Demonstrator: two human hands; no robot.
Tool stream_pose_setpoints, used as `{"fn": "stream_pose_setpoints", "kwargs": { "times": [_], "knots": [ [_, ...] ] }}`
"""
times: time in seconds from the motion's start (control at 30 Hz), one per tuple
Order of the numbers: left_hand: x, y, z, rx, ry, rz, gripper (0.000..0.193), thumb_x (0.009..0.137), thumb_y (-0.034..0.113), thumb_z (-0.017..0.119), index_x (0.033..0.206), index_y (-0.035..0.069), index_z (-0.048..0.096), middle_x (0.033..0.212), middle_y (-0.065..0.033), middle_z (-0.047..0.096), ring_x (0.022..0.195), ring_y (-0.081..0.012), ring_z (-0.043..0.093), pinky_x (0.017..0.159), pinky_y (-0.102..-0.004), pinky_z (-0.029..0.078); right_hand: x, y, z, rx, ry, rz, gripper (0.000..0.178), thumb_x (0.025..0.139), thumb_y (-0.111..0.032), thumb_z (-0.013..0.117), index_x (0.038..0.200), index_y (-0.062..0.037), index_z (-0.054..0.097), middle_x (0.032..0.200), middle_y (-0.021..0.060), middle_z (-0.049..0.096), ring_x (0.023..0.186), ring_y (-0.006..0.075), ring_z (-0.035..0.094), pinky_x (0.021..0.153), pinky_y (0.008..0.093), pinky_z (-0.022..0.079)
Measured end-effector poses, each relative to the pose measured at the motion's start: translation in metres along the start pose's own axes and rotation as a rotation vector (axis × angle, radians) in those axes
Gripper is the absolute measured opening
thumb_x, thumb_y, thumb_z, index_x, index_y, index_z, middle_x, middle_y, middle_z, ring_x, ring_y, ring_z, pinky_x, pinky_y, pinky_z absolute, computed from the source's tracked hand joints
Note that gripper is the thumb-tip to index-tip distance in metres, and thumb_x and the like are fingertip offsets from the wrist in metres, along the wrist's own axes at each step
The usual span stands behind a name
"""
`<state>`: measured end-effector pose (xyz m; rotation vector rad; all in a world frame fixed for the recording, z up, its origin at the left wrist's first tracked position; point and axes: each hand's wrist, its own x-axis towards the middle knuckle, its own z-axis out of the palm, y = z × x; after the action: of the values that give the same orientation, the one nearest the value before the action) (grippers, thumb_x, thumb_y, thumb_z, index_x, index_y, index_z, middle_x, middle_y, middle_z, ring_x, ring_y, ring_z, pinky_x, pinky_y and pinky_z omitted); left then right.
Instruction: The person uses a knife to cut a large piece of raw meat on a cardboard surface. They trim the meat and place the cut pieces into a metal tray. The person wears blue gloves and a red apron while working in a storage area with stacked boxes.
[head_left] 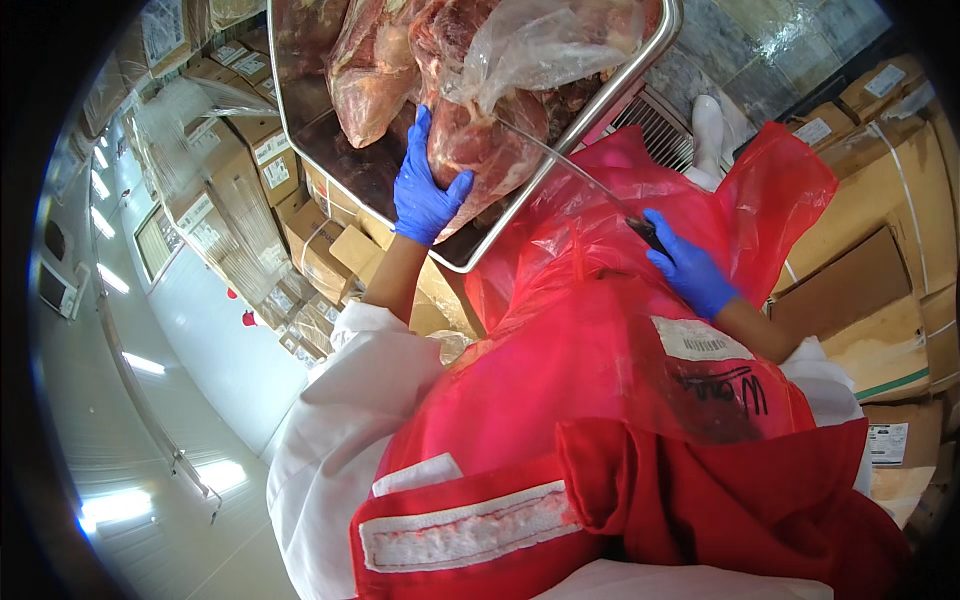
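Meat: one piece (483, 160) sits in the metal tray (602, 108), upper middle of frame.
Plastic: clear sheet (550, 50) lies over its top, not yet off; lower surface shows exposed.
Left hand (423, 190): rests on the meat, thumb spread from fingers.
Right hand (690, 270): right of centre, fingers closed around the knife (585, 178).
Blade: tip reaches the plastic's lower edge; depth of any cut cannot be told.

Meat (480, 165) lies in the tub (308, 110), film (550, 50) on it, cartons (860, 335) left and right
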<state>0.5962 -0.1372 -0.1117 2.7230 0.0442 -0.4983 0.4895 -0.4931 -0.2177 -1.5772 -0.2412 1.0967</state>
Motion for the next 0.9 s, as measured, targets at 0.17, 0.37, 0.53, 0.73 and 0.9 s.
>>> {"fn": "stream_pose_setpoints", "kwargs": {
  "times": [0.17, 0.37, 0.53, 0.73, 0.9],
  "knots": [
    [-0.003, -0.005, 0.003, 0.034, 0.025, -0.011, 0.095, 0.066, 0.045, 0.069, 0.14, 0.009, 0.023, 0.138, -0.015, 0.039, 0.116, -0.0356, 0.048, 0.091, -0.0386, 0.044, -0.015, -0.034, -0.051, 0.078, -0.09, -0.092, 0.063, 0.09, -0.017, 0.049, 0.144, -0.0169, 0.016, 0.119, 0.0229, 0.051, 0.107, 0.0346, 0.054, 0.089, 0.0366, 0.042],
    [-0.003, -0.006, 0.002, 0.012, 0.013, 0.007, 0.094, 0.066, 0.042, 0.07, 0.14, 0.008, 0.023, 0.14, -0.0153, 0.036, 0.124, -0.0353, 0.039, 0.097, -0.0381, 0.04, -0.025, -0.131, -0.154, -0.058, -0.325, 0.013, 0.062, 0.09, -0.015, 0.048, 0.144, -0.0193, 0.017, 0.104, 0.0191, 0.056, 0.085, 0.0253, 0.061, 0.078, 0.0341, 0.046],
    [0.003, 0.001, -0.002, -0.039, -0.036, -0.037, 0.095, 0.065, 0.04, 0.07, 0.14, 0.006, 0.022, 0.141, -0.0166, 0.032, 0.128, -0.037, 0.033, 0.101, -0.0384, 0.035, -0.016, -0.177, -0.169, -0.02, -0.304, 0.24, 0.059, 0.091, -0.016, 0.049, 0.143, -0.0204, 0.023, 0.072, 0.0037, 0.053, 0.056, 0.0108, 0.051, 0.057, 0.0261, 0.046],
    [-0.005, -0.001, 0.002, -0.067, -0.037, -0.038, 0.097, 0.065, 0.038, 0.071, 0.141, 0.005, 0.02, 0.142, -0.0179, 0.029, 0.129, -0.0405, 0.029, 0.104, -0.0405, 0.031, -0.019, -0.205, -0.138, 0.065, -0.266, 0.46, 0.063, 0.089, -0.007, 0.051, 0.142, -0.026, 0.023, 0.09, 0.0095, 0.056, 0.057, 0.0127, 0.048, 0.059, 0.0281, 0.047],
    [-0.004, -0.004, 0.003, 0.036, 0.058, 0.079, 0.092, 0.071, 0.05, 0.067, 0.139, 0.006, 0.025, 0.135, -0.0183, 0.041, 0.118, -0.0365, 0.046, 0.093, -0.0379, 0.041, -0.056, -0.094, -0.021, -0.027, 0.06, -0.059, 0.074, 0.088, -0.007, 0.056, 0.145, -0.02, 0.012, 0.129, 0.0106, 0.045, 0.1, 0.016, 0.056, 0.085, 0.0261, 0.045]
  ]
}}
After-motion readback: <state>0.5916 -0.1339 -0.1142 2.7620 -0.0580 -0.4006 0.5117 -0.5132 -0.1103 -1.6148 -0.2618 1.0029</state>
